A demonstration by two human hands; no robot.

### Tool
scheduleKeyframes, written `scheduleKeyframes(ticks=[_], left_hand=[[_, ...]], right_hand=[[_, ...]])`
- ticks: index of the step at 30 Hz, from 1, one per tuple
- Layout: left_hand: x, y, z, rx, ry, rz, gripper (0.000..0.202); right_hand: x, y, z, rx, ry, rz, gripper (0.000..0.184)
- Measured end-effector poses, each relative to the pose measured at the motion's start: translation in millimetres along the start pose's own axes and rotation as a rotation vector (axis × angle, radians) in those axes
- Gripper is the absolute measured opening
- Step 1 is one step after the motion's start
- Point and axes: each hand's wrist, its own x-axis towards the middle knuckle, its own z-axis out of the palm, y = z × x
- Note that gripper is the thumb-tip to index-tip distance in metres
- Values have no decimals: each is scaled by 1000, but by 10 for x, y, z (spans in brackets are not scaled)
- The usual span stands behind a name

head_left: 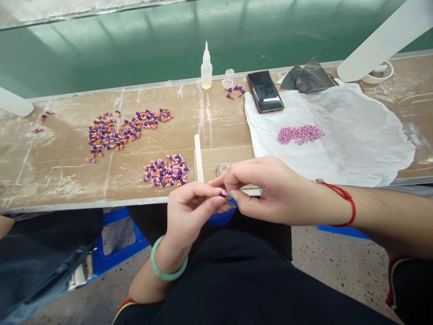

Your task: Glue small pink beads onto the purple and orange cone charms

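My left hand (192, 203) pinches a small purple-and-pink figure (223, 192) between thumb and fingertips, above the table's front edge. My right hand (267, 189) meets it there, thumb and forefinger pressed together at the figure's right side. What the right fingertips hold, if anything, is too small to make out. Just behind the fingers sits a little clear round dish (222, 169), partly covered by the right hand. A white flat stick (198, 158) lies to its left. Nearby is a pile of purple, pink and orange figures (165, 171).
A larger figure group (115, 131) spreads at the left. Toward the back stand a dropper bottle (206, 67) and a clear cup (229, 78). A phone (265, 91) rests partly on white paper (358, 135), which bears tiny pink pieces (300, 134). A tape roll (379, 73) lies farther right.
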Motion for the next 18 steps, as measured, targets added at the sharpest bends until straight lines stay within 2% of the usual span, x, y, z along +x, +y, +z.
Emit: scheduleKeyframes(ticks=[12,18], left_hand=[[14,2,-13,0,-6,-37,10],[41,17,2,51,34,-89,8]], right_hand=[[-31,51,47,-75,20,-46,21],[-10,84,-31,-90,33,-17,16]])
